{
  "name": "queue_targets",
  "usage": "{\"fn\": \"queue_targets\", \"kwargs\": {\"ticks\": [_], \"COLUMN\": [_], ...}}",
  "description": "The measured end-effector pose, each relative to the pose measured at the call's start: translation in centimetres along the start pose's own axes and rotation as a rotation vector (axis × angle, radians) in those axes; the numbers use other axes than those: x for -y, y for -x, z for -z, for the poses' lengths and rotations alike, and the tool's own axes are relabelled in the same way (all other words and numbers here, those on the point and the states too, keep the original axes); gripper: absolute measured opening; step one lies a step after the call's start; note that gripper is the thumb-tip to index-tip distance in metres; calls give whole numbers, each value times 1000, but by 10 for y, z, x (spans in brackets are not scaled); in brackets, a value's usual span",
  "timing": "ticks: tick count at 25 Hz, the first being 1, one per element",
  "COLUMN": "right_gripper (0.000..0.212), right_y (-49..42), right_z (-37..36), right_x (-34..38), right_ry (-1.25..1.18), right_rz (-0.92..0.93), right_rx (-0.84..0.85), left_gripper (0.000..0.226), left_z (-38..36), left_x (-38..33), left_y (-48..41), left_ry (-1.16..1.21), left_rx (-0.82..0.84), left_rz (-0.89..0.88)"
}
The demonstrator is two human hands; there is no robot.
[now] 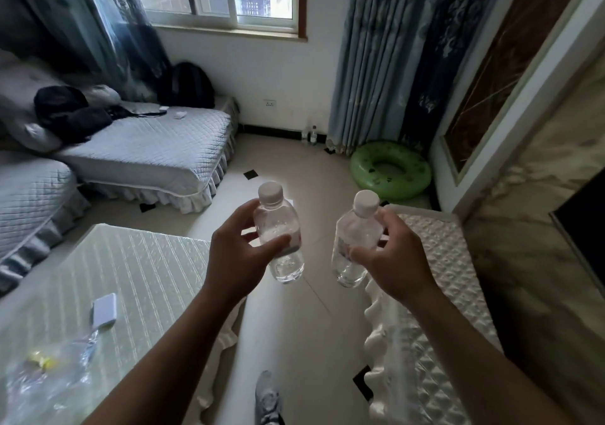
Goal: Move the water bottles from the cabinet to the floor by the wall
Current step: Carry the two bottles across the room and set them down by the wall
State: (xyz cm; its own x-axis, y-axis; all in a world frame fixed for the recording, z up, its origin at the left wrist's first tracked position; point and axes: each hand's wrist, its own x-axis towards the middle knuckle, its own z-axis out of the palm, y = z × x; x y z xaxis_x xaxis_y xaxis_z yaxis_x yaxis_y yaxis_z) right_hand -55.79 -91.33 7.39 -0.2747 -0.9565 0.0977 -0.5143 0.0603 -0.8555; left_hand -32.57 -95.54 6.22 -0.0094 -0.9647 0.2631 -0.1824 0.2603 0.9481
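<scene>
I hold two clear water bottles with white caps out in front of me above the tiled floor. My left hand (pixel 239 261) grips the left bottle (pixel 278 228) around its middle. My right hand (pixel 393 261) grips the right bottle (pixel 355 238) the same way, tilted slightly left. Far ahead, two more water bottles (pixel 311 136) stand on the floor against the wall under the window. The low cabinet (pixel 435 293) with a white quilted cover runs along my right side.
A table (pixel 98 293) with a pale cover, a white box and a plastic bag is at my left. Grey sofas (pixel 147 149) line the left wall. A green swim ring (pixel 391 172) lies by the curtain. A strip of floor runs between table and cabinet toward the wall.
</scene>
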Motion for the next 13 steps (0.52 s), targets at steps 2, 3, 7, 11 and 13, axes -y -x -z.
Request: {"fn": "queue_targets", "kwargs": {"ticks": [2, 3, 7, 11, 13], "right_gripper": [73, 73, 68, 61, 62], "right_y": [-38, -58, -130, -198, -228], "right_z": [-17, -26, -59, -87, -96], "right_x": [7, 10, 23, 33, 35], "right_ry": [4, 3, 8, -19, -23], "right_rz": [-6, -12, -26, -45, -58], "right_rx": [7, 7, 3, -12, -21], "left_gripper": [65, 66, 70, 71, 74], "left_z": [4, 7, 17, 25, 26], "left_x": [14, 20, 48, 68, 75], "left_y": [-38, -59, -141, -221, -254], "left_ry": [17, 22, 8, -11, -8], "left_rx": [1, 5, 22, 54, 67], "left_rz": [5, 10, 2, -12, -15]}}
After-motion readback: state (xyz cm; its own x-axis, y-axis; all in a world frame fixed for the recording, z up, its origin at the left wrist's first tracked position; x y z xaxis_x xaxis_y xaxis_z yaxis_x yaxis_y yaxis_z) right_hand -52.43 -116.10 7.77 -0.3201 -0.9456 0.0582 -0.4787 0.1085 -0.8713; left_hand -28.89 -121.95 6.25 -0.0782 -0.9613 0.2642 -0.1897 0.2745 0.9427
